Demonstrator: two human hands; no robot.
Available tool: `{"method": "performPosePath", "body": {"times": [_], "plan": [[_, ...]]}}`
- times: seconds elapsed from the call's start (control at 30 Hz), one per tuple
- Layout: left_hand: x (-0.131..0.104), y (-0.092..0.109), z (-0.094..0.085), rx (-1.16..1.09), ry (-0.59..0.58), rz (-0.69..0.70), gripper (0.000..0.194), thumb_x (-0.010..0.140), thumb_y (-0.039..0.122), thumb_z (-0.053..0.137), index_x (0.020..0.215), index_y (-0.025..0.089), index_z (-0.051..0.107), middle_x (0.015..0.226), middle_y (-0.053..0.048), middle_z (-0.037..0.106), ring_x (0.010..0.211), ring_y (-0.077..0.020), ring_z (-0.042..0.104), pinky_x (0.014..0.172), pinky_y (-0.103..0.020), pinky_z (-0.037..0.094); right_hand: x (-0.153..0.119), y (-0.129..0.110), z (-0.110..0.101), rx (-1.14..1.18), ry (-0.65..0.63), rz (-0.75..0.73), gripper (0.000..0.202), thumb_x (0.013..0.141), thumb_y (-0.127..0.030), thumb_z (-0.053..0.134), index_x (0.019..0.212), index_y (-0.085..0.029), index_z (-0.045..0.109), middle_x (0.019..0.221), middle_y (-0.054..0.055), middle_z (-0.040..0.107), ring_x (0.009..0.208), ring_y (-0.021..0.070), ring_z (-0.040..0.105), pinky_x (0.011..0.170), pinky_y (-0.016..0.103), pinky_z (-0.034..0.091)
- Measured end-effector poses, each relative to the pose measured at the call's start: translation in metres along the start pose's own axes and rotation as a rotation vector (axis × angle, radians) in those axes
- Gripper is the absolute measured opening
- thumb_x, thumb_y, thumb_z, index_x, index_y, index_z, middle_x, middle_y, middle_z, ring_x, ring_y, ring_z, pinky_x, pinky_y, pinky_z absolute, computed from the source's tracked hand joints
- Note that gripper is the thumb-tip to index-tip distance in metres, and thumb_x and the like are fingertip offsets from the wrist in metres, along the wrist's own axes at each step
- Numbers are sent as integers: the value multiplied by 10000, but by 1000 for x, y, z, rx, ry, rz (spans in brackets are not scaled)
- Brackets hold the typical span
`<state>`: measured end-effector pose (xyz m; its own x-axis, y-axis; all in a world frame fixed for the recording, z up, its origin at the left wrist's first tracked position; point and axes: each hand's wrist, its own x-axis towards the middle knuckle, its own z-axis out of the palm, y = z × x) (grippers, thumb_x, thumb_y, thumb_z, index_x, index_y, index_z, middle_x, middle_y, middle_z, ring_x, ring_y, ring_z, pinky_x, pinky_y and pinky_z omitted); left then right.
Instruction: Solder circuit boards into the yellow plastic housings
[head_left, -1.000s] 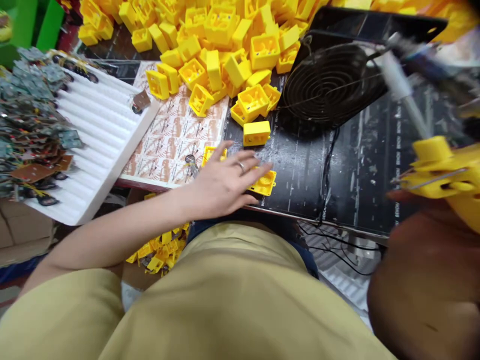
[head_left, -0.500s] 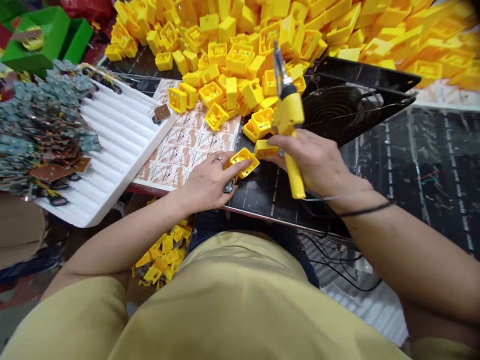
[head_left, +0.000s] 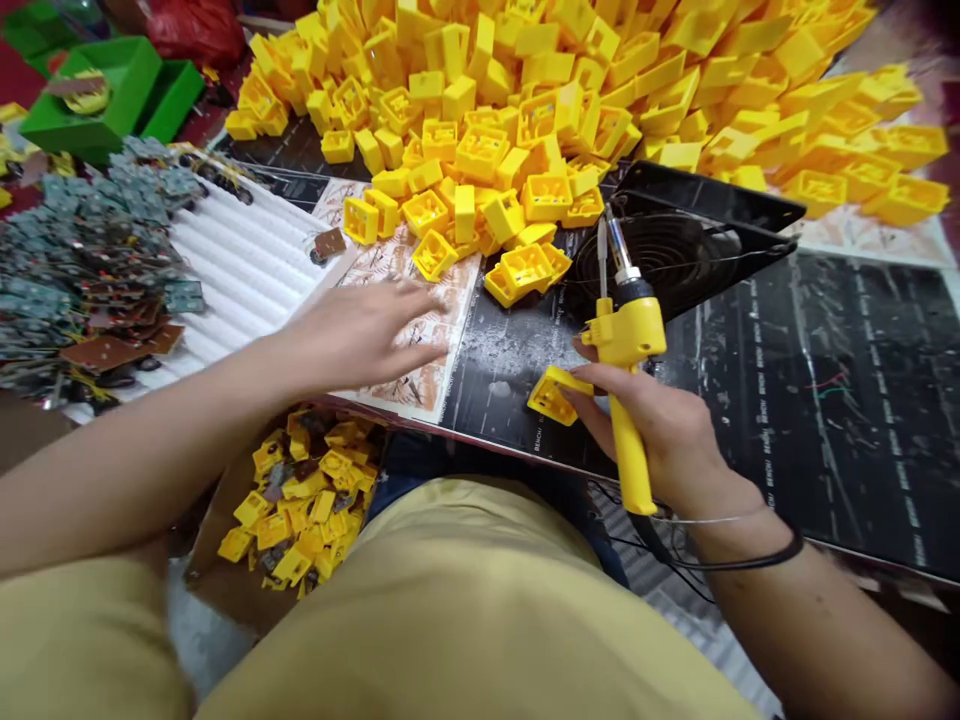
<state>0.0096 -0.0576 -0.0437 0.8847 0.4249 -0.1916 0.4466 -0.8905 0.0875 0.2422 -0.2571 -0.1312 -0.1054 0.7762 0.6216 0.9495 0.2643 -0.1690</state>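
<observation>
My left hand [head_left: 367, 335] is open and holds nothing. Its fingers are spread over the patterned paper at the table's front, slightly blurred. In my right hand [head_left: 667, 430] is a yellow soldering gun [head_left: 628, 345] with its metal tip pointing up and away. The fingertips of that same hand also hold a small yellow plastic case [head_left: 553, 397] near the table edge, its open side showing. Beyond both hands, a large heap of similar yellow cases [head_left: 480, 150] covers the back of the table. A few cases [head_left: 523, 272] lie nearest my hands.
At the left, a white ribbed foam tray [head_left: 244, 265] carries a pile of circuit boards [head_left: 82, 260]. A black fan [head_left: 675, 245] stands behind the soldering gun. Below the table edge is a box with yellow cases [head_left: 315, 510]. Green boxes [head_left: 97, 100] sit at the far left.
My left hand has let go of a yellow case and moved left, its fingers now spread. My right hand has come nearer and a little right with the soldering gun and its case.
</observation>
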Motion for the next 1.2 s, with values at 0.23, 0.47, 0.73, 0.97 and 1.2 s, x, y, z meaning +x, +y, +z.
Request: {"method": "performPosePath", "body": {"times": [0.23, 0.47, 0.73, 0.97, 1.2], "plan": [[124, 34, 53, -171, 380, 6, 498, 878, 343, 638, 1325, 144, 548, 1293, -155, 592, 1233, -316, 529, 1020, -440, 465, -8, 2, 13, -29, -11, 17, 404, 902, -416, 679, 1183, -158, 547, 856, 63, 652, 721, 197, 644, 679, 313, 536], [59, 13, 33, -280, -75, 627, 428, 820, 77, 619, 1162, 315, 717, 1413, -76, 561, 1302, -259, 531, 1089, -436, 443, -11, 7, 8, 72, -49, 2, 316, 927, -225, 655, 1207, -179, 516, 878, 35, 661, 736, 165, 633, 686, 275, 523], [51, 9, 58, -270, 284, 351, 455, 912, 105, 427, 1312, 204, 620, 1448, -128, 541, 1278, -245, 568, 1048, -431, 489, -17, 6, -2, 143, -123, 24, 335, 925, -221, 660, 1223, -191, 510, 962, 52, 666, 831, 183, 663, 695, 289, 529], [92, 17, 70, -35, 295, 101, 567, 915, 381, 593, 1396, 89, 518, 1289, -189, 619, 1243, -340, 548, 1068, -495, 441, -8, -22, 11, 124, -55, -2, 450, 889, -441, 696, 1209, -184, 512, 944, 54, 669, 871, 212, 653, 866, 378, 515], [51, -21, 39, -142, -72, 269, 608, 828, 159, 651, 1417, 232, 515, 1243, -100, 650, 1073, -192, 640, 942, -273, 492, -1, -27, 36, 135, -38, -94, 254, 937, -259, 647, 1167, -197, 558, 826, 12, 659, 661, 154, 598, 633, 280, 456]]}}
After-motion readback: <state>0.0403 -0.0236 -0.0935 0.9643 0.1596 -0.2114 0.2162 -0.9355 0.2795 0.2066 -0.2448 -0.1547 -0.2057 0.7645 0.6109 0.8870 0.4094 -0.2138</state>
